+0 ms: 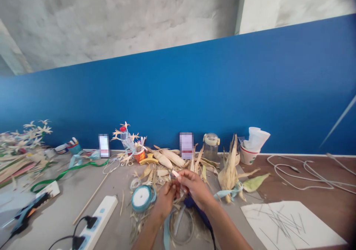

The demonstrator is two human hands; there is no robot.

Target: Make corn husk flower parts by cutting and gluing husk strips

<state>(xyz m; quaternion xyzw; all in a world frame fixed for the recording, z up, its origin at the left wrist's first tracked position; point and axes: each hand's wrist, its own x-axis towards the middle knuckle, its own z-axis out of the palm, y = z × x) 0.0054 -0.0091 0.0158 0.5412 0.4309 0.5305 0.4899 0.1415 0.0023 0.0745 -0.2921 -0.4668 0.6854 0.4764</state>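
Both my hands meet over a litter of dry corn husks (155, 177) near the middle of the table. My right hand (196, 188) is closed in a pinch on a small pale strip of husk (175, 174) that sticks up from its fingertips. My left hand (164, 201) is closed beside it, its fingers curled toward the same piece; what it grips is hidden. A roll of light blue ribbon (141, 198) lies just left of my left hand, with a loose end trailing under my wrists.
A white power strip (100, 216) with a black plug lies front left, a thin wooden stick (90, 200) beside it. Green ribbon (66, 172), husk flowers (33, 131), a jar (210, 146), a paper cup (249, 153), white cables (303, 172) and paper with wires (289, 224) surround the spot.
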